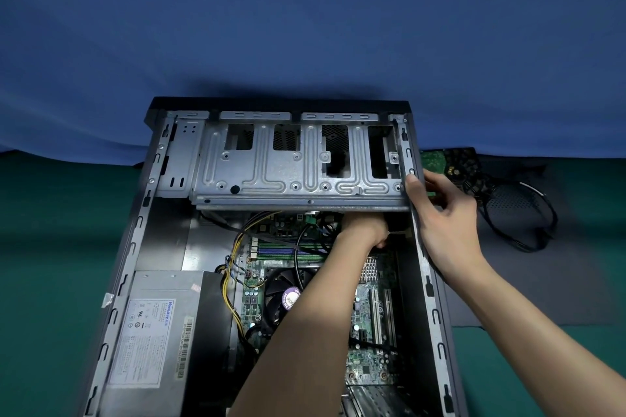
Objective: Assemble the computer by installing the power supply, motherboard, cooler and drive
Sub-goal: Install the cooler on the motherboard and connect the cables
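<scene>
Computer case (169,247) on green table (50,264), blue backdrop (305,26), fingers' grip unclear.

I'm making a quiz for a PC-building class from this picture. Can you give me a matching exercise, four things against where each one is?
Things:
1. power supply
2. drive cage
3. cooler fan
4. black cable

Places:
A. outside the case, on the mat at the right
B. near left corner of the case
C. across the far end of the case
D. on the motherboard, partly under the left forearm

Pairs: 1-B, 2-C, 3-D, 4-A
</scene>
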### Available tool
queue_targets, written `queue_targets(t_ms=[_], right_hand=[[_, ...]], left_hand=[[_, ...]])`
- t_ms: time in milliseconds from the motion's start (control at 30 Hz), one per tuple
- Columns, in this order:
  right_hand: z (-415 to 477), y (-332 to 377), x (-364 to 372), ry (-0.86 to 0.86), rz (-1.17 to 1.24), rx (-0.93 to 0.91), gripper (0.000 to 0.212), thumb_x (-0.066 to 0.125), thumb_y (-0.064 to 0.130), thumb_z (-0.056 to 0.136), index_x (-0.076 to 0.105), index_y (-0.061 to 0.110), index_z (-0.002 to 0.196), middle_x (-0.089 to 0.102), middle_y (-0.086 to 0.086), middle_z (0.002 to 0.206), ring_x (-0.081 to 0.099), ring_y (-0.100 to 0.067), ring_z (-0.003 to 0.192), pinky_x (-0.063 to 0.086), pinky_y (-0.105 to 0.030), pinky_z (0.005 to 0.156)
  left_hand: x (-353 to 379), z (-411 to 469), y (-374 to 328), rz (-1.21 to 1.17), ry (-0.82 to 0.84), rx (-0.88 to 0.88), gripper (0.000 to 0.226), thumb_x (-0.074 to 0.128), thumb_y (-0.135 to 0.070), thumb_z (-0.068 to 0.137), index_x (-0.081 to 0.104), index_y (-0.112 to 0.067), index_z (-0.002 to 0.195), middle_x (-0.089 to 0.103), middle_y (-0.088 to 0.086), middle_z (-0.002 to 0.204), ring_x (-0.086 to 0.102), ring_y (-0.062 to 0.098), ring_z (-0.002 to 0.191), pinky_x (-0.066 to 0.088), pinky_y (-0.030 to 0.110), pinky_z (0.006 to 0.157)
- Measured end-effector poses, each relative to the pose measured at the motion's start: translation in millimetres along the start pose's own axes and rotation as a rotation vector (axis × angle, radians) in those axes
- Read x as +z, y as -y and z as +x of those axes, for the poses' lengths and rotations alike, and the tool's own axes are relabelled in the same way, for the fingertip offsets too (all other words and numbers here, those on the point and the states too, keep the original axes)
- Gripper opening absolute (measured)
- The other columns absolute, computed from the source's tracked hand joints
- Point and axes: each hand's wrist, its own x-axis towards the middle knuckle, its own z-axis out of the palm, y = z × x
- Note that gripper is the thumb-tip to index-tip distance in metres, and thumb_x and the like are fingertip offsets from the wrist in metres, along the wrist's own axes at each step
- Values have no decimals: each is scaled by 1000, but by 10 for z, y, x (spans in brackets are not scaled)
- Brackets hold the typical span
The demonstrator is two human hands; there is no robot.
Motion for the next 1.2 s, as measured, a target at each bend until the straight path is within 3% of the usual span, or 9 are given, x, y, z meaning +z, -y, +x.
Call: queue_targets(t_ms=[100, 233, 333, 500, 633, 733, 833, 1000, 1200], right_hand=[[-3, 12, 3, -2, 0, -1, 31, 59, 42, 93, 67, 20, 113, 74, 2, 90, 68, -27, 78, 56, -45, 79], [-5, 16, 1, 5, 4, 0, 30, 59, 42, 92, 68, 21, 113, 73, -2, 86, 66, -35, 80, 54, -48, 78], [-6, 23, -1, 7, 8, 3, 30, 59, 42, 93, 68, 21, 113, 73, 3, 90, 69, -24, 79, 55, -46, 81], [-6, 21, 0, 19, 15, 20, 33, 59, 42, 93, 66, 18, 115, 73, 0, 99, 69, -17, 90, 51, -47, 91], [-2, 29, 3, 19, 24, 26, 34, 59, 41, 93, 66, 17, 116, 71, -1, 106, 66, -17, 101, 48, -46, 96], [1, 33, 7, 21, 29, 29, 34, 59, 41, 93, 66, 17, 117, 70, -2, 109, 65, -17, 104, 47, -46, 97], [0, 25, 4, 22, 31, 38, 35, 59, 42, 93, 66, 17, 117, 69, -3, 110, 64, -19, 106, 47, -46, 98], [-2, 26, 4, 21, 26, 36, 36, 59, 42, 93, 66, 17, 118, 69, -3, 111, 64, -19, 106, 47, -46, 98], [-4, 23, 6, 15, 12, 33, 35, 58, 40, 93, 66, 16, 117, 69, -3, 111, 64, -19, 106, 46, -47, 98]], left_hand=[[20, -16, 20, -15, -41, 5, 19, 50, 5, 86, 64, 0, 98, 62, 20, 106, 59, 33, 103, 47, 33, 85], [10, -8, 13, -15, -14, 11, 17, 48, 0, 90, 64, 1, 96, 62, 21, 109, 59, 33, 104, 46, 32, 87], [-17, 9, 0, 16, 25, 16, 14, 45, 0, 92, 57, -6, 89, 56, 15, 97, 58, 29, 100, 43, 30, 81], [1, 7, 0, -13, 44, -17, 26, 43, 4, 92, 61, 3, 110, 62, 20, 109, 59, 33, 108, 47, 35, 92], [14, 21, 17, -7, 37, 2, 18, 41, 1, 94, 59, -2, 98, 60, 16, 95, 63, 32, 103, 49, 36, 92], [10, 27, 18, -4, 22, 15, 25, 41, 0, 94, 61, 1, 110, 62, 18, 103, 61, 32, 104, 48, 37, 93], [6, 36, 23, -9, 25, 18, 22, 41, -1, 94, 60, -1, 106, 62, 19, 102, 61, 33, 104, 49, 37, 93], [-2, 41, -2, 21, 24, 9, 30, 47, 2, 91, 58, 1, 119, 59, 18, 105, 58, 34, 108, 49, 37, 92], [4, 54, 1, 3, 41, -11, 32, 44, 2, 92, 56, -1, 122, 59, 19, 110, 57, 35, 109, 47, 39, 95]])
